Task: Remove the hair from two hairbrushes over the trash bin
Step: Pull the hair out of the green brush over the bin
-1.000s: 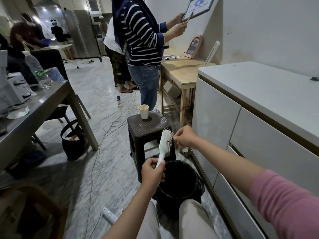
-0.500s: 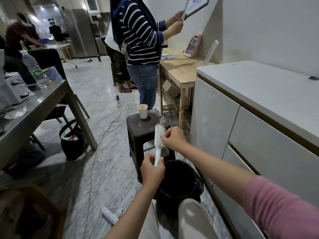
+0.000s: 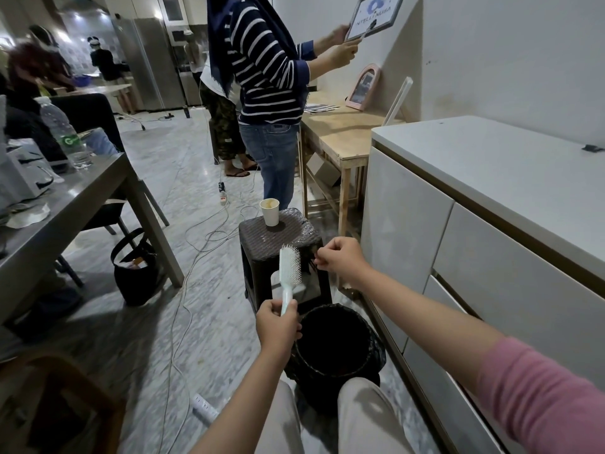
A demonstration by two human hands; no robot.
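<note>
My left hand (image 3: 277, 326) grips the hairbrush (image 3: 289, 269) above the trash bin (image 3: 337, 342); my right hand (image 3: 340, 261) pinches hair (image 3: 311, 262) beside it. Second brush not seen.

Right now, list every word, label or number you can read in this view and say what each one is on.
"NTELLINURA", roughly, with the first letters hidden and the rest blurred: on the framed sign held up against the wall.
A white mark like a "G": on the green label of the water bottle; its other print is too small to read.
The hairbrush, paper cup and trash bin show no text.
</note>
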